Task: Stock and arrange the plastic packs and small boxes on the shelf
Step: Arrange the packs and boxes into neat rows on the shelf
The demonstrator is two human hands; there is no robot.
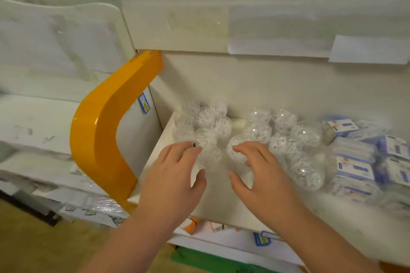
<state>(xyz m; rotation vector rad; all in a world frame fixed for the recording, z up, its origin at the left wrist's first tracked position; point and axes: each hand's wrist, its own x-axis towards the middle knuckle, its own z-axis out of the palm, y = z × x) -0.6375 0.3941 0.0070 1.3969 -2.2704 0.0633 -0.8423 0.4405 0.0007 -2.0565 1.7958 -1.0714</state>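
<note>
**Both Hands at the Clear Round Packs on the White Shelf**

The left hand (175, 175) reached over the flat white shelf (219, 201) with its fingers loosely curved and its thumb apart. Its fingertips (190, 149) touched a clear round plastic pack (209, 154) filled with small white pieces; a firm grip could not be confirmed. The right hand (264, 177) mirrored it, fingers curved over another clear round pack (236, 147), thumb held apart below. Motion blur prevented telling whether either hand pinched its pack.

Beyond the left hand, a cluster of identical glossy transparent packs (206, 117) sat against the back panel. A second cluster (286, 133) lay beside the right hand and extended toward the shelf's front edge.

To the right, just beside the second cluster, small blue-and-white boxes in plastic wrap (363, 162) were stacked unevenly.

At the shelf's left end stood a smooth, curved orange side panel (106, 126), glossy in finish. A small blue-and-yellow label (144, 103) was fixed to the white divider behind it. Pale paper sheets (277, 33) hung on the wall above.
</note>
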